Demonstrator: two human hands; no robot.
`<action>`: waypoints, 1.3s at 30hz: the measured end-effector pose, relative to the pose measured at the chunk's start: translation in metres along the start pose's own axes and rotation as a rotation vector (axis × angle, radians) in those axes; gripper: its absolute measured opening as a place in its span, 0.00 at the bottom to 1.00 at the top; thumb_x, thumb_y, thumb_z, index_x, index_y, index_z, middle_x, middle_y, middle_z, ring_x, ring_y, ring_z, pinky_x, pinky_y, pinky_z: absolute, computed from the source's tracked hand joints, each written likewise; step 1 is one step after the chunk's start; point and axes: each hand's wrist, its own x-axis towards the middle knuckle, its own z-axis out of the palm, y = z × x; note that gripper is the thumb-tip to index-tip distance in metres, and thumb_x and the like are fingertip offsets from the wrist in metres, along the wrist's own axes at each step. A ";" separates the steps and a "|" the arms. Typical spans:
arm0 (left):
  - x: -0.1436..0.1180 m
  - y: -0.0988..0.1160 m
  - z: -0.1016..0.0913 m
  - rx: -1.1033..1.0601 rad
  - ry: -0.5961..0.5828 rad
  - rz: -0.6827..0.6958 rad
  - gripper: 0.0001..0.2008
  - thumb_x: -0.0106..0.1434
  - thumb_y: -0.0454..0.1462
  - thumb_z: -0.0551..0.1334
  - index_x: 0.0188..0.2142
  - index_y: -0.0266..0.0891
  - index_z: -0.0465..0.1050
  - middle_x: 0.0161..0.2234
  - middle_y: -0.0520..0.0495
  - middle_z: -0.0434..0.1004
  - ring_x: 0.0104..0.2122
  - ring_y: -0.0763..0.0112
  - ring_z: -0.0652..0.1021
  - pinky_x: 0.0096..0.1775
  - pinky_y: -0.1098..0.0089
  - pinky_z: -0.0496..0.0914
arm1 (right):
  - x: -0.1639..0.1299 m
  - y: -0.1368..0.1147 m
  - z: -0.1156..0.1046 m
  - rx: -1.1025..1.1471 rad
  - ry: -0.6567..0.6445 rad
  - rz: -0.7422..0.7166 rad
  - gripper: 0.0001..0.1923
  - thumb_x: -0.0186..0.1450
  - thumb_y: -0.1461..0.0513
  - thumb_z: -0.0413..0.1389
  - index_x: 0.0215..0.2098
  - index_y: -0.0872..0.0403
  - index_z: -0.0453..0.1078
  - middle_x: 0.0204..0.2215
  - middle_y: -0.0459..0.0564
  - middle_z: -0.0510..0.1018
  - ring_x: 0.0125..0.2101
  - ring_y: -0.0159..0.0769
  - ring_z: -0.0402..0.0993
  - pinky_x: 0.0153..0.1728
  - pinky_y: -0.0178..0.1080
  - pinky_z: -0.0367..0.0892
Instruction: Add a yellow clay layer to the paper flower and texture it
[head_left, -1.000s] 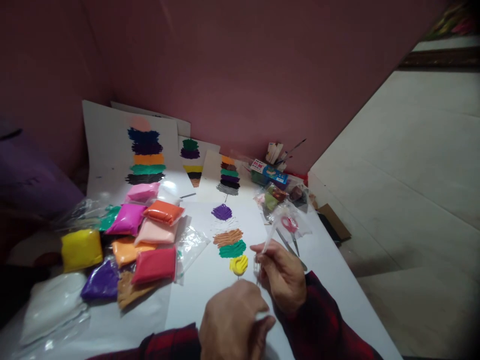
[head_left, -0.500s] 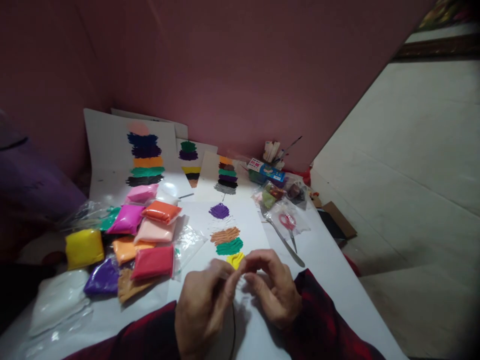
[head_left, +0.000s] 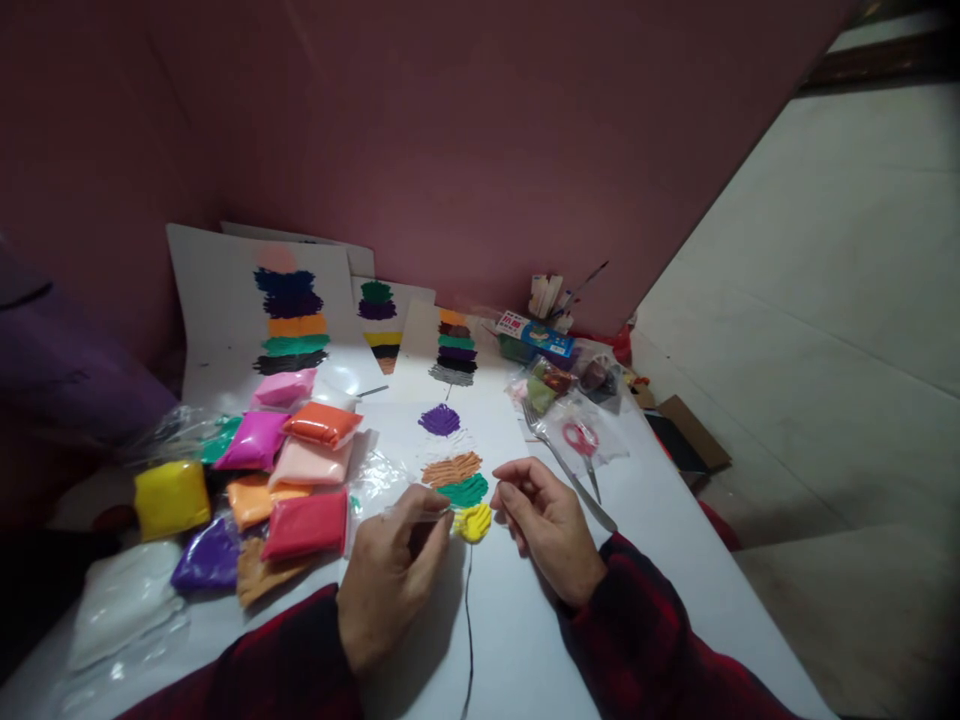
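A white sheet (head_left: 510, 620) lies in front of me with clay patches pressed on in a column: purple (head_left: 439, 419), brown-orange (head_left: 451, 468), green (head_left: 463, 491) and yellow (head_left: 474, 521), with a thin black line (head_left: 468, 620) running down from the yellow one. My left hand (head_left: 390, 570) pinches a small clear plastic tool (head_left: 420, 514) just left of the yellow patch. My right hand (head_left: 551, 530) rests on the sheet just right of that patch, fingers loosely curled, holding nothing I can see.
Several packets of coloured clay (head_left: 307, 465) are heaped at the left, with a yellow one (head_left: 172, 497) and a white one (head_left: 120, 600). A fork (head_left: 566, 470) and bagged red scissors (head_left: 583, 440) lie to the right. Finished sheets (head_left: 289, 315) lean on the pink wall. The table edge drops off at the right.
My hands met over the yellow patch, then parted. The clear tool went from my right hand to my left, and the right hand now rests empty.
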 end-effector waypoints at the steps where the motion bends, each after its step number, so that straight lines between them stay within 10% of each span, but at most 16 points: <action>1: 0.000 -0.001 0.001 -0.002 -0.006 0.016 0.05 0.66 0.35 0.56 0.35 0.39 0.71 0.28 0.51 0.78 0.26 0.71 0.78 0.28 0.73 0.71 | 0.000 0.000 0.000 -0.010 -0.004 -0.002 0.13 0.63 0.53 0.57 0.38 0.55 0.68 0.24 0.44 0.73 0.15 0.24 0.58 0.11 0.27 0.54; 39: 0.005 -0.011 0.006 0.421 -0.135 0.220 0.10 0.64 0.30 0.50 0.27 0.41 0.63 0.22 0.53 0.68 0.19 0.71 0.71 0.23 0.71 0.61 | -0.001 0.003 -0.003 -0.174 -0.087 -0.079 0.06 0.65 0.61 0.55 0.34 0.56 0.71 0.22 0.43 0.70 0.21 0.27 0.62 0.20 0.30 0.57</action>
